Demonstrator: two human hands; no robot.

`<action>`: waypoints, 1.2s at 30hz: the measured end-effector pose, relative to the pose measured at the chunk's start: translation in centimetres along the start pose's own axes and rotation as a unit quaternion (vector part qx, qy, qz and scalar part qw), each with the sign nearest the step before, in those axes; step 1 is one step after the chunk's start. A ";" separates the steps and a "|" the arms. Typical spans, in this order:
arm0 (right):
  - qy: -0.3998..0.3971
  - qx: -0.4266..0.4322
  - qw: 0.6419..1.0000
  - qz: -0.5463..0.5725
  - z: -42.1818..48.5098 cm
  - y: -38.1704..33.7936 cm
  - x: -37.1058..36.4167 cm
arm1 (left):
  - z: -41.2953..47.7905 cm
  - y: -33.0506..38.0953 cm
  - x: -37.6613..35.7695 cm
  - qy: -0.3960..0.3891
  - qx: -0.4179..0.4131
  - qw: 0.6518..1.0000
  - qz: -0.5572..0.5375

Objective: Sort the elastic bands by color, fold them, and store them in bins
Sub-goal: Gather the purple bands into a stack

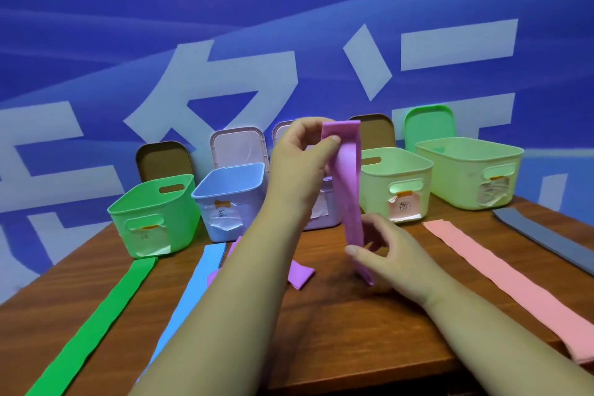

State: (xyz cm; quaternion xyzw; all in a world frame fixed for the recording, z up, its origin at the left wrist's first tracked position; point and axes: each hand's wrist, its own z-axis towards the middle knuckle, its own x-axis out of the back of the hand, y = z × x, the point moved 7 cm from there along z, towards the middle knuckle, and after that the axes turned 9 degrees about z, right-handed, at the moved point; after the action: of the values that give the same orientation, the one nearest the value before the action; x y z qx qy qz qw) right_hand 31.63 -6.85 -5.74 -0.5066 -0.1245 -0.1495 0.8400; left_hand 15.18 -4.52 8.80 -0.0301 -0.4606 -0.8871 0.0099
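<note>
In front of the purple bin (pixel 331 222), we hold the purple elastic band (pixel 348 177) upright, long axis vertical. Our left hand (pixel 299 157) pinches its top fold between thumb and fingers. Our right hand (pixel 382 251), farther from the bin, grips the hanging end, which we judge must rise to complete the fold

Bins: 5 in one row. Green bin (pixel 151 212) left of the blue bin (pixel 229 199); to its right the purple bin (pixel 334 220), the pale green bin (pixel 395 183) and the larger pale green bin (pixel 469 170).
Lids: 5 behind the row: 2 brown lids (pixel 164 159) (pixel 377 132), 2 pink lids (pixel 238 146) (pixel 281 133), 1 green lid (pixel 429 125).
Flat bands: green band (pixel 106 315), blue band (pixel 196 283), pink band (pixel 488 273), grey band (pixel 546 238), 1 each seen; stacking cannot be told.
Purple: 1 raised purple band (pixel 345 177); purple piece (pixel 300 276) lying right of the blue bin, its count unclear.
</note>
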 end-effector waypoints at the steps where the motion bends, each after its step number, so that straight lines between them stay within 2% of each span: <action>1: -0.005 -0.006 1.000 0.001 -0.1 0.0 0.0 | 0.2 0.6 0.0 0.003 -0.002 1.000 0.000; 6: -0.017 -0.007 0.999 0.035 -0.3 -0.2 -0.6 | 1.5 2.1 -0.2 0.017 -0.007 1.000 0.012; 10: -0.035 -0.058 0.994 0.083 -0.5 -0.1 -0.9 | 2.2 2.6 0.0 0.027 -0.014 0.998 0.056; 18: -0.052 -0.131 0.978 0.150 -0.9 -0.4 -2.5 | 3.5 1.0 0.3 0.013 0.060 0.998 0.018; 22: -0.024 -0.163 0.982 0.090 -2.4 -0.7 -2.2 | 4.1 -1.0 1.1 0.022 0.087 0.996 0.014; 32: -0.045 -0.268 0.962 -0.010 -5.9 -1.3 -2.0 | 1.6 -11.4 1.4 0.028 0.180 0.981 0.067; 36: -0.059 -0.286 0.955 -0.055 -6.5 -1.3 -2.2 | 1.0 -14.3 1.7 0.053 0.174 0.975 0.130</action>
State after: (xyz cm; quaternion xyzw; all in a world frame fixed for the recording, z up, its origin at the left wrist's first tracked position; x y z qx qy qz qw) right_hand 29.45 -12.93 -8.47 -0.7257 -0.1539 -0.1946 0.6417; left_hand 12.83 4.50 -2.20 -0.0403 -0.5986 -0.7850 0.1543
